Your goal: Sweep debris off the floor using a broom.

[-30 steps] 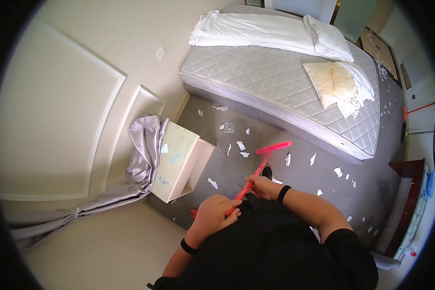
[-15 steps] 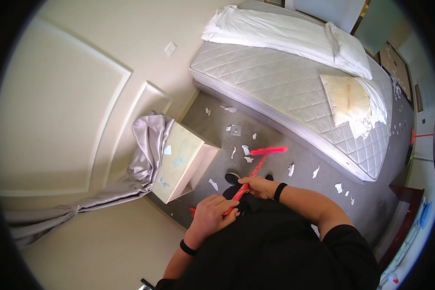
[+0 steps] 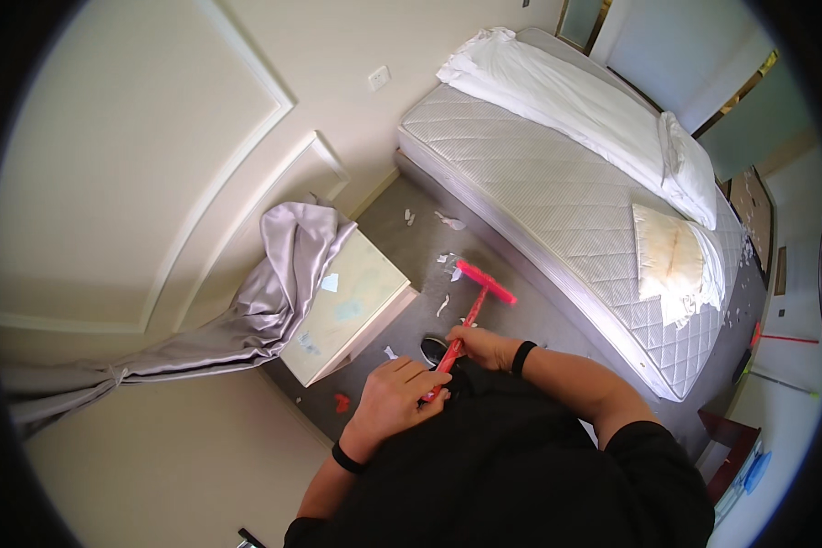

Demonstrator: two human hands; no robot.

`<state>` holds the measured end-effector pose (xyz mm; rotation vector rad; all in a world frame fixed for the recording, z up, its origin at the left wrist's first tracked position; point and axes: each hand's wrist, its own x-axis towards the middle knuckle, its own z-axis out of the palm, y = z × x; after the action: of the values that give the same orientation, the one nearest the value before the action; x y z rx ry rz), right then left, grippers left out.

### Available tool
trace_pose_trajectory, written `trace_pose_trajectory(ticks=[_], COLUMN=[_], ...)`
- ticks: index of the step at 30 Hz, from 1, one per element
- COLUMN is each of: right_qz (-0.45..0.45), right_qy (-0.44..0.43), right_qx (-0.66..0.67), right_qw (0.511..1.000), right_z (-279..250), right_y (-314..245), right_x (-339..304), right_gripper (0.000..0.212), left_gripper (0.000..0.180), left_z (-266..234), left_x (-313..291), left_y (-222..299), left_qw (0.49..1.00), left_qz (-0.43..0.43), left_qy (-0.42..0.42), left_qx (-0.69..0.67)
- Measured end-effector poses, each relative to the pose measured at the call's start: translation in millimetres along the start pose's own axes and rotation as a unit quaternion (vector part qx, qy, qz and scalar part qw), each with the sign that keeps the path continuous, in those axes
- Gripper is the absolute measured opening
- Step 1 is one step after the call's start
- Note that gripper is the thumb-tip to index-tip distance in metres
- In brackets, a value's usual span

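Left hand (image 3: pixel 393 402): closed on the near end of the red broom (image 3: pixel 487 282). White scraps (image 3: pixel 456 274) lie just left of the broom's head. Its long axis runs far and slightly right. Right hand (image 3: pixel 486 349): gripping farther along, nearer the head.

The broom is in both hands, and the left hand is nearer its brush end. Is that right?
Not quite: the head view shows the right hand nearer the brush end, with the left hand farther from it. The broom is in both hands, as you say.
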<state>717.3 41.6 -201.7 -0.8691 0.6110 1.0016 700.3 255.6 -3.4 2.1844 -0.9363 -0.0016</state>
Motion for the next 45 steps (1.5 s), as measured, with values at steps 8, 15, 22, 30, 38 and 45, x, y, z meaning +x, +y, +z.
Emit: trace_pose_trajectory(ticks=[8, 15, 22, 30, 38, 45], right_qz=[0.067, 0.095, 0.107, 0.187, 0.224, 0.274], right_qy=[-0.049, -0.059, -0.106, -0.149, -0.133, -0.162], right_qx=[-0.037, -0.118, -0.256, -0.308, -0.34, -0.36], right_qw=[0.996, 0.987, 0.955, 0.921, 0.904, 0.877], right_z=[17, 9, -16, -49, -83, -86], right_y=[-26, -55, -115, -212, -243, -234], right_x=[35, 61, 75, 77, 101, 72], right_gripper=[0.015, 0.019, 0.028, 0.031, 0.027, 0.025], left_gripper=[0.025, 0.023, 0.024, 0.029, 0.033, 0.029], left_z=[-15, -5, 32, 88, 111, 113], left_x=[-5, 5, 56, 155, 206, 212], left_y=[-12, -17, -8, 14, 16, 39], left_qw=[0.995, 0.982, 0.956, 0.908, 0.886, 0.872], left_qz=[-0.07, -0.137, -0.224, -0.364, -0.426, -0.435], left_qy=[0.065, 0.129, 0.182, 0.197, 0.182, 0.221], left_qx=[0.013, 0.015, 0.044, 0.057, 0.029, 0.046])
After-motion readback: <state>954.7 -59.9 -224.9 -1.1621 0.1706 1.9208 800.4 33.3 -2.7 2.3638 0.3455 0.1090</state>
